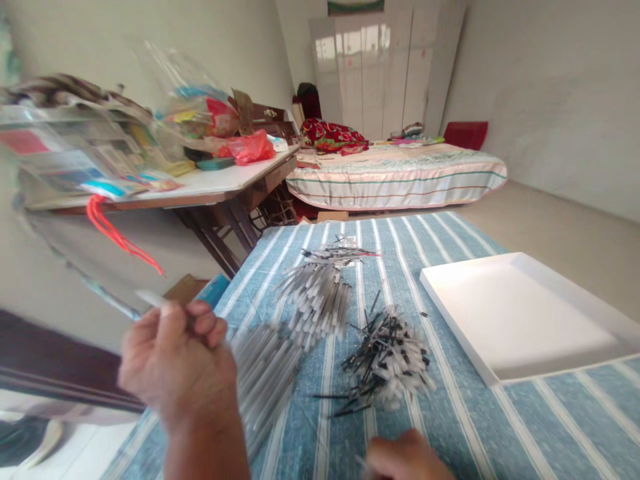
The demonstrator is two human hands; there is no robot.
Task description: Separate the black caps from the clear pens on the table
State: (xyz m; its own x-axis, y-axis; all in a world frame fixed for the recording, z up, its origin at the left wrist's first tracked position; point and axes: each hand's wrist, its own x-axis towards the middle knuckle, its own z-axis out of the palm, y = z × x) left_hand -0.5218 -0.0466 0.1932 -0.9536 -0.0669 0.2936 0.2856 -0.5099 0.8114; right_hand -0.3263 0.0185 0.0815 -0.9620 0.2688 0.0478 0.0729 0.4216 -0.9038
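My left hand (180,360) is raised at the left edge of the table, its fingers closed on a slim, pale translucent piece (150,298) that sticks out past the thumb and is blurred. My right hand (407,457) is low at the bottom edge of the view, with curled fingers; a faint pale tip shows beside it, too smeared to name. Between the hands lie long grey translucent tubes (267,373), laid side by side. Beyond them is a stacked heap of similar tubes (320,300). Nearer my right hand sits a loose pile of short black and clear pieces (390,360).
A shallow white box (525,320) stands on the right of the blue striped tablecloth (450,400). At left, a side table (215,190) carries bags, with a red cord (120,240) hanging off it. Behind are a bed (400,177) and a white wardrobe (375,73).
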